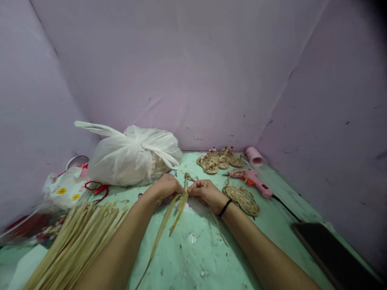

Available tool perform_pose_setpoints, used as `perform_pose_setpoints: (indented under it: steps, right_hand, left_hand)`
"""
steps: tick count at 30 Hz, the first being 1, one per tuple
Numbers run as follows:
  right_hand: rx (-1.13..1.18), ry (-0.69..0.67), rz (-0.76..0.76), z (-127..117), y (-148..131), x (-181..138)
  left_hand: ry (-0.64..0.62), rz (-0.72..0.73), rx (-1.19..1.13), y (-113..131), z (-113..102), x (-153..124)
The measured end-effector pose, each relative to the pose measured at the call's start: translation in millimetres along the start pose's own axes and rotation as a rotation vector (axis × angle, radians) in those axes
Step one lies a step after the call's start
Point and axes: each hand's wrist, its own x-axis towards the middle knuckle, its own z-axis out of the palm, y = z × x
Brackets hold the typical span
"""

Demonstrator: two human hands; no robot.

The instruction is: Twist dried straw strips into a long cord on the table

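My left hand and my right hand meet near the middle of the green table. Both pinch a braid of dried leaf strips, whose finished end lies beyond my fingertips. Loose strips hang from the pinch toward me, one long strip trailing to the lower left and another passing under my right wrist. A dark band circles that wrist. Right of my right hand lies a flat coil of braided cord. A thick bundle of dried leaf strips is spread beside my left forearm.
A knotted white plastic bag stands at the back left. Several woven pieces with pins lie at the back, near a pink thread spool. A pink glue gun and a dark phone-like slab are at right. Green table.
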Motion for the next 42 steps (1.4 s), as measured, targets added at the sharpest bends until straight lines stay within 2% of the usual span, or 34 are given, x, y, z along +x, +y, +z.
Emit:
perform_pose_setpoints:
  steps: [3,5,12,14,16,18,19,20,22,24,26,31,33,35,38,40,42]
  right_hand:
    - [0.011,0.013,0.011,0,1,1]
    - [0.032,0.007,0.019,-1,1,2]
    - [0.069,-0.002,0.038,-2,0,1]
    - [0.074,-0.024,0.02,-2,1,1]
    - [0.079,-0.037,0.015,-3,2,2]
    - [0.077,-0.06,0.036,-4,2,2]
    - [0.073,-0.081,0.048,-5,2,3]
    - [0.072,-0.102,0.058,-7,2,3]
    - [0.075,-0.14,0.069,-9,2,4]
    - [0.083,-0.163,0.062,-12,3,5]
    - [0.102,-0.181,0.05,-13,4,7]
    - [0.128,-0.212,0.034,-15,6,8]
    - [0.101,-0.198,0.031,-14,5,7]
    - [0.036,-0.177,0.003,-12,5,7]
    - [-0.129,-0.132,-0.082,-10,5,9]
    - [-0.303,-0.083,-0.148,-8,5,9]
    - [-0.527,-0.005,-0.224,-7,3,8]
  left_hand:
    - [0.05,-0.034,-0.021,10,8,-6]
    - [0.085,-0.025,0.044,15,14,-8]
    - [0.364,0.049,0.635,20,39,-22]
    - [0.338,0.1,0.704,23,44,-27]
    - [0.197,0.163,0.668,25,43,-30]
    - [0.024,0.188,0.506,28,32,-31]
    - [-0.023,0.175,0.391,29,23,-30]
    - [-0.022,0.133,0.261,30,14,-29]
    - [0.145,0.034,0.014,29,-3,-24]
    - [0.206,-0.042,-0.171,26,-11,-19]
    - [0.115,-0.105,-0.281,21,-9,-13]
    - [-0.213,-0.17,-0.463,9,13,-2]
    - [-0.268,-0.199,-0.489,6,17,0]
    - [-0.218,-0.215,-0.413,4,18,1]
    - [-0.057,-0.172,-0.18,3,21,1]
    - [0.017,-0.116,-0.077,4,23,0]
    - [0.062,-0.061,-0.072,6,26,-2]
